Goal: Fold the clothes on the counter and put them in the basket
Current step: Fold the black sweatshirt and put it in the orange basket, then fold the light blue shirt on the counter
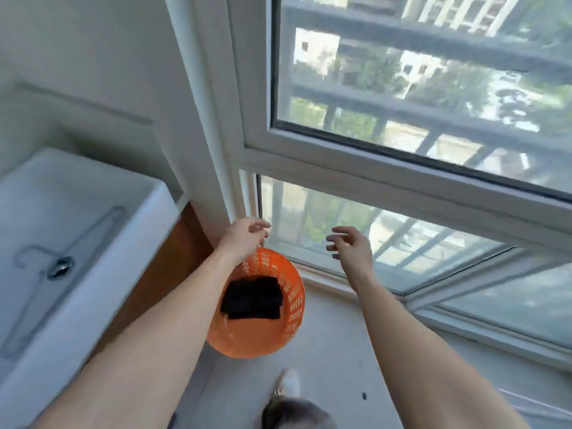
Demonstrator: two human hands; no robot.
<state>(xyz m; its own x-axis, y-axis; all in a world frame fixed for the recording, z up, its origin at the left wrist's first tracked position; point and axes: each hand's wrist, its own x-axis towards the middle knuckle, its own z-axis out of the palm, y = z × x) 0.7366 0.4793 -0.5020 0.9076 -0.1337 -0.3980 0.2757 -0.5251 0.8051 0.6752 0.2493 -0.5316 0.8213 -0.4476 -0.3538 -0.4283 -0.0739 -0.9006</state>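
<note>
An orange plastic basket [269, 332] stands on the floor between the sink cabinet and the window. A folded black garment [252, 297] lies flat inside it. My left hand [244, 239] hovers above the basket's far rim with loosely curled fingers and holds nothing. To its right, my right hand [351, 247] is raised in front of the lower window pane, fingers spread and relaxed, also holding nothing. Both forearms stretch forward from the bottom of the view. The counter with the clothes is out of view.
A white sink [77, 212] with a metal drain [60, 267] sits on a wooden cabinet [161, 274] at the left. A large white-framed window [402, 181] fills the right. My foot in a white slipper [288, 382] stands on the pale floor below the basket.
</note>
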